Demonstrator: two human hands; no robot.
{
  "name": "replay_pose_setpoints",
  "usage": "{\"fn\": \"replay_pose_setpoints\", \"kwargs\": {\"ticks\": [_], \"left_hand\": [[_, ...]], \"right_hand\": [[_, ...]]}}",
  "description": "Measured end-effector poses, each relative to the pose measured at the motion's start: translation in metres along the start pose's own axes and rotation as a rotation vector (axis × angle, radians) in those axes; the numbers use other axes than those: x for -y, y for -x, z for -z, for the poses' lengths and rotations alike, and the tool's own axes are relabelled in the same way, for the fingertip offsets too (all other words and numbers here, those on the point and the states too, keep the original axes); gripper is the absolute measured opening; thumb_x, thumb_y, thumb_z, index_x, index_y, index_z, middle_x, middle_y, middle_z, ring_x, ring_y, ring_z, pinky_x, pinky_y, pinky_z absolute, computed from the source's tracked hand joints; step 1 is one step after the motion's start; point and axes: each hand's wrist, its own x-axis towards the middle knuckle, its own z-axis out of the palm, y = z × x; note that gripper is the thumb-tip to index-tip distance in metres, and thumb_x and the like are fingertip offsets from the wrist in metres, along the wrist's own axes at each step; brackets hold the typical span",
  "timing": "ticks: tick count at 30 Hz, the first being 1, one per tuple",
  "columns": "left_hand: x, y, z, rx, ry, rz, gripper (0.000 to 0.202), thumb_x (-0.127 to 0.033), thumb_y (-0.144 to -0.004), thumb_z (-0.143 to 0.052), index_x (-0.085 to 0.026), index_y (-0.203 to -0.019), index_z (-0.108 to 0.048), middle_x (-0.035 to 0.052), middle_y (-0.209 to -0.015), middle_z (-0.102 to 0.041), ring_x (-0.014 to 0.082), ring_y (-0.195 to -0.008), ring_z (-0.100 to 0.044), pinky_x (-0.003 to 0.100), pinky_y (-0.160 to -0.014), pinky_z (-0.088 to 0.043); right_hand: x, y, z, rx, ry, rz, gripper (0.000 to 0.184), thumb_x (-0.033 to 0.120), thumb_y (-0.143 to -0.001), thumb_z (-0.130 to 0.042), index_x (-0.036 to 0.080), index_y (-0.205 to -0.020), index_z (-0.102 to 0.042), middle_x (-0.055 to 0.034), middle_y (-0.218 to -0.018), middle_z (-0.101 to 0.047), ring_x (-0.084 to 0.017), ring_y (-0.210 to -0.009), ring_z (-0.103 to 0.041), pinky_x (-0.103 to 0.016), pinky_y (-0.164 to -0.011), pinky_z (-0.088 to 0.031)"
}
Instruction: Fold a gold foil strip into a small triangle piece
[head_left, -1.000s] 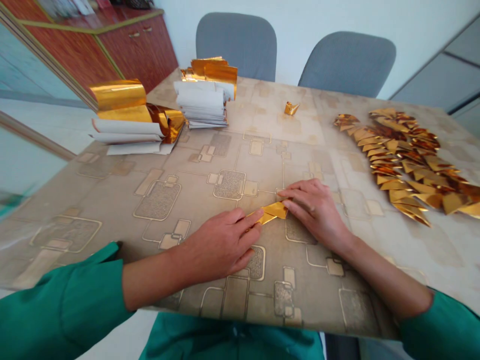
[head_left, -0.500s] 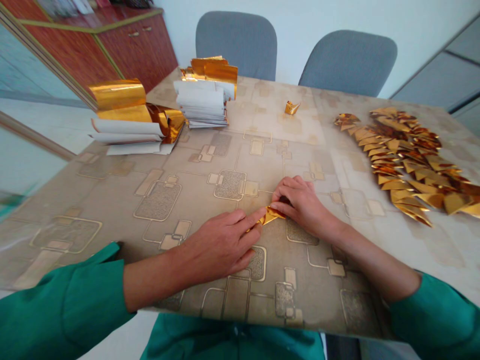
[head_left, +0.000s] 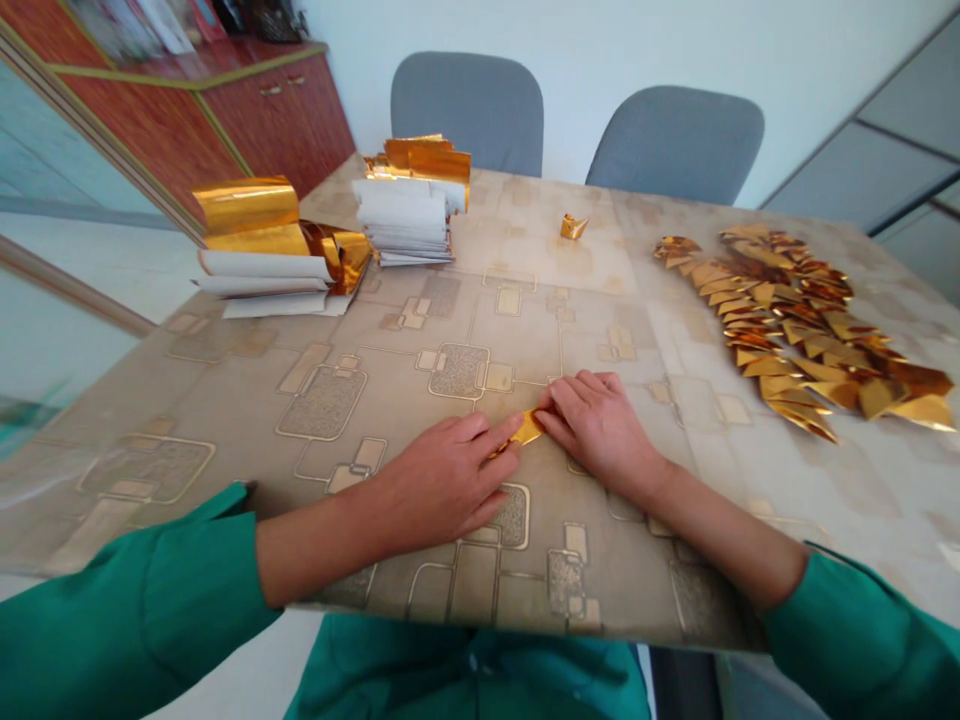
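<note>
A small folded piece of gold foil paper (head_left: 530,428) lies on the table between my hands. My left hand (head_left: 450,475) presses its left end against the tabletop with the fingertips, covering part of it. At the other end, my right hand (head_left: 600,428) is closed over the paper, with thumb and fingers pinching the fold. Only a short gold strip shows between the two hands.
Gold paper sheets with white backs form a stack (head_left: 405,225) and a curled pile (head_left: 262,275) at the far left. One folded gold piece (head_left: 574,227) stands near the back. Rows of folded gold pieces (head_left: 795,330) lie at right. Two grey chairs (head_left: 466,112) stand behind the table (head_left: 420,390).
My right hand has come down over the paper's right end, and its fingers are more closed. Less gold paper shows now. My left hand has stayed nearly in place; the view has tilted slightly.
</note>
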Motion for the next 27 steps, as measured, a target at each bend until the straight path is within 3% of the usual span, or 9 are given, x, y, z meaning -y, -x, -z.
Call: {"fn": "replay_pose_setpoints", "kwargs": {"ticks": [7,11,16,22,27], "left_hand": [[0.015,0.011,0.01,0.008,0.042,-0.063,0.068,-0.055,-0.085,-0.062,-0.016,-0.139,-0.048,0.0145,-0.144,-0.051,0.0264,-0.105,-0.054,0.042,-0.092,-0.042],[0.019,0.014,0.011,-0.002,0.045,-0.058,0.069,-0.057,-0.085,-0.06,-0.02,-0.142,-0.047,0.0116,-0.144,-0.052,0.0269,-0.105,-0.055,0.049,-0.102,-0.036],[0.015,0.018,0.006,-0.012,0.085,-0.005,0.068,-0.053,-0.087,-0.059,-0.022,-0.145,-0.043,0.0105,-0.147,-0.049,0.0308,-0.122,-0.05,0.061,-0.114,-0.018],[0.007,0.033,0.006,-0.005,0.124,0.045,0.063,-0.052,-0.092,-0.053,-0.021,-0.146,-0.042,0.01,-0.149,-0.047,0.033,-0.138,-0.037,0.062,-0.116,-0.012],[0.005,0.04,0.008,0.031,0.119,0.044,0.065,-0.054,-0.093,-0.051,-0.019,-0.146,-0.04,0.0104,-0.151,-0.044,0.0321,-0.141,-0.035,0.061,-0.118,-0.009]], "right_hand": [[0.006,0.002,0.004,0.008,0.005,-0.081,0.014,0.029,-0.093,-0.052,0.019,-0.085,-0.057,-0.005,-0.084,-0.068,-0.023,-0.083,-0.055,-0.035,-0.078,-0.027],[0.01,0.005,0.004,0.011,0.019,-0.104,0.018,0.036,-0.093,-0.054,0.019,-0.088,-0.056,-0.0067,-0.088,-0.067,-0.024,-0.086,-0.054,-0.036,-0.078,-0.027],[0.01,0.007,0.005,0.011,0.02,-0.103,0.021,0.04,-0.092,-0.055,0.019,-0.09,-0.056,-0.0073,-0.091,-0.067,-0.025,-0.087,-0.054,-0.036,-0.079,-0.028],[0.009,0.006,0.003,0.026,0.025,-0.097,0.023,0.041,-0.091,-0.055,0.018,-0.092,-0.056,-0.0078,-0.091,-0.066,-0.025,-0.088,-0.054,-0.036,-0.079,-0.03],[0.018,0.005,0.001,-0.01,0.069,-0.13,0.037,0.055,-0.087,-0.057,0.017,-0.088,-0.056,-0.009,-0.088,-0.064,-0.027,-0.088,-0.053,-0.038,-0.079,-0.03]]}}
